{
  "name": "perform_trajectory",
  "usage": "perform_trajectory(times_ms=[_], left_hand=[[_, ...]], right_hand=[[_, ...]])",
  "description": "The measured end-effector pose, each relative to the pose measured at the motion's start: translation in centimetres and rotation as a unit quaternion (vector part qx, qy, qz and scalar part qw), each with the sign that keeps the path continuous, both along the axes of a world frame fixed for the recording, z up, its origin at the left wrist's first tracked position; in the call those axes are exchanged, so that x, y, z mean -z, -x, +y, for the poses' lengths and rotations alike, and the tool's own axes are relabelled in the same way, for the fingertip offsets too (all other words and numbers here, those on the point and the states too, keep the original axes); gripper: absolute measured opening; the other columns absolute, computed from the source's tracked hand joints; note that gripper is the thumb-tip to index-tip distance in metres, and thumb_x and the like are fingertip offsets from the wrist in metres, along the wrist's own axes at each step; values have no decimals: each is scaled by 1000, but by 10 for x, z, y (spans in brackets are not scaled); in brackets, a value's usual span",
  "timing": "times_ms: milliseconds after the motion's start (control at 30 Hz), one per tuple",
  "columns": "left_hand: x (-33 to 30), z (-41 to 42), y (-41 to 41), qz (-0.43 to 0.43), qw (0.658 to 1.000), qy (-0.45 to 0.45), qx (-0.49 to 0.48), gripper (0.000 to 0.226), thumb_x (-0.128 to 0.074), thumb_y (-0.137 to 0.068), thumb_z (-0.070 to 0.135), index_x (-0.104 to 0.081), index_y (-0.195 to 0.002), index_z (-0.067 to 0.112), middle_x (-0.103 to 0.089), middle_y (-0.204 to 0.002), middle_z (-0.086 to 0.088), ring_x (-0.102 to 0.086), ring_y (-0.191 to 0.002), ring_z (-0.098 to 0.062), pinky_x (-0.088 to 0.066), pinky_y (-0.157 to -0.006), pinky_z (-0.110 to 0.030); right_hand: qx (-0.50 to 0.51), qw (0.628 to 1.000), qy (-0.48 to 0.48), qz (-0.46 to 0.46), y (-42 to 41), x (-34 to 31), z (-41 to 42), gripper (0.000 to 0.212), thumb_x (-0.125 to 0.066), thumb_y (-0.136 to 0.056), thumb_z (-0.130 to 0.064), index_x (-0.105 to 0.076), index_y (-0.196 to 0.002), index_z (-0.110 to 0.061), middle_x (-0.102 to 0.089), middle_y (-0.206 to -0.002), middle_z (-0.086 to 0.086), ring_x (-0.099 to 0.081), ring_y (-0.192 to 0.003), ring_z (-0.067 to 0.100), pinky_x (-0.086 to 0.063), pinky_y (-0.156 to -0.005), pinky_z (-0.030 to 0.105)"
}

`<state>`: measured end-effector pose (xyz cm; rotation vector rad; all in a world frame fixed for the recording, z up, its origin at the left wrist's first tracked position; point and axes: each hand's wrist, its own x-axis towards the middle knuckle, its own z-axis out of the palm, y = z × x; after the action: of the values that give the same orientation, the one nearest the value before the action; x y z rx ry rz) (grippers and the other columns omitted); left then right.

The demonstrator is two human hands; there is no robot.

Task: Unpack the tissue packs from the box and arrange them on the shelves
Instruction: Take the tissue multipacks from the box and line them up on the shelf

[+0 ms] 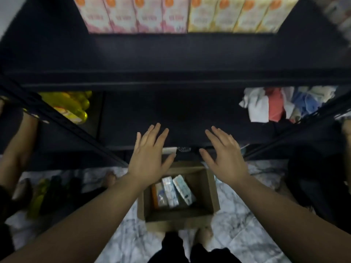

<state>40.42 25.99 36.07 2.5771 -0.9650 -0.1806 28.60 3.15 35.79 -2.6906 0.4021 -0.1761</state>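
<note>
Both hands, left (pixel 148 158) and right (pixel 224 158), hover spread and empty above the box (pixel 212 188) at 6 o'clock, where the packs (pixel 174 192) lean loosely. A hasty two-handed grab could tip them or snag a flap.

Looks like small shop or stockroom. Dark metal shelving (pixel 171 76) in tiers. Top tier lined with identical tissue packs (pixel 131 15) in pink, then yellow (pixel 239 15), faced outward in tidy row. Lower tier: yellow bottles (pixel 74 106) left, folded cloths (pixel 275 104) right. Open cardboard box (pixel 212 188) of stock on marble-pattern floor (pixel 237 234).
</note>
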Motion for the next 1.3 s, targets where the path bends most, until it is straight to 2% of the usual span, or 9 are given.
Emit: perform_trajectory(times_ms=[100,200,300,467,667,867,1067,1167,1300], left_hand=[[54,6,18,44,998,-38,-36,69,-54,-98,56,-45,-156,20,-38,-165,-7,-31,-154,-29,-15,-127,-49],[128,13,43,117,986,-89,-78,68,-47,-91,62,-60,-139,16,-58,-141,-10,-53,-132,-37,-33,-111,-49],[216,19,69,213,963,-108,-124,66,-44,-88,64,-61,-125,12,-59,-121,-12,-55,-117,-38,-48,-99,-50],[355,16,99,289,932,-125,-182,65,-65,-96,52,-47,-147,16,-52,-138,-9,-47,-130,-33,-45,-105,-46],[512,1,114,304,914,-130,-234,79,-71,-90,54,-37,-151,17,-48,-145,-11,-48,-133,-37,-49,-100,-51],[643,-25,105,352,862,-93,-354,107,-79,-82,51,-17,-161,16,-29,-162,-14,-35,-148,-39,-41,-114,-57],[696,-31,100,368,823,-28,-432,94,-92,-70,38,-35,-143,20,-51,-141,-9,-56,-129,-32,-54,-98,-50],[689,-27,99,372,821,-23,-433,94,-92,-71,35,-34,-143,21,-55,-139,-7,-58,-128,-30,-55,-98,-51],[649,-19,102,372,831,-10,-414,96,-92,-68,37,-33,-143,22,-56,-135,-8,-61,-121,-29,-55,-90,-45]], right_hand=[[8,998,-30,59,14,56,-5,64,-48,-98,-55,-54,-148,-15,-54,-150,7,-48,-139,29,-41,-113,52],[16,989,-69,134,30,128,-5,61,-49,-94,-55,-60,-139,-15,-65,-133,9,-57,-124,33,-49,-103,47],[38,969,-128,209,43,209,-1,61,-45,-92,-63,-65,-130,-20,-69,-121,10,-61,-114,33,-51,-97,41],[66,941,-180,280,60,350,13,53,-64,-94,-53,-60,-136,-21,-71,-121,8,-64,-115,35,-53,-94,42],[112,922,-214,303,57,506,36,66,-75,-85,-46,-54,-144,-23,-66,-129,8,-60,-120,33,-51,-97,39],[158,909,-243,299,28,633,43,81,-85,-77,-41,-48,-145,-19,-53,-141,11,-52,-132,33,-46,-109,43],[120,898,-241,349,20,687,48,102,-94,-65,-34,-35,-146,-20,-45,-146,11,-47,-135,32,-44,-106,41],[116,909,-206,343,24,683,48,96,-91,-68,-28,-35,-145,-17,-48,-144,14,-50,-133,34,-47,-105,43],[164,902,-245,315,32,648,42,89,-91,-65,-25,-40,-139,-20,-52,-137,9,-54,-127,31,-51,-102,44]])
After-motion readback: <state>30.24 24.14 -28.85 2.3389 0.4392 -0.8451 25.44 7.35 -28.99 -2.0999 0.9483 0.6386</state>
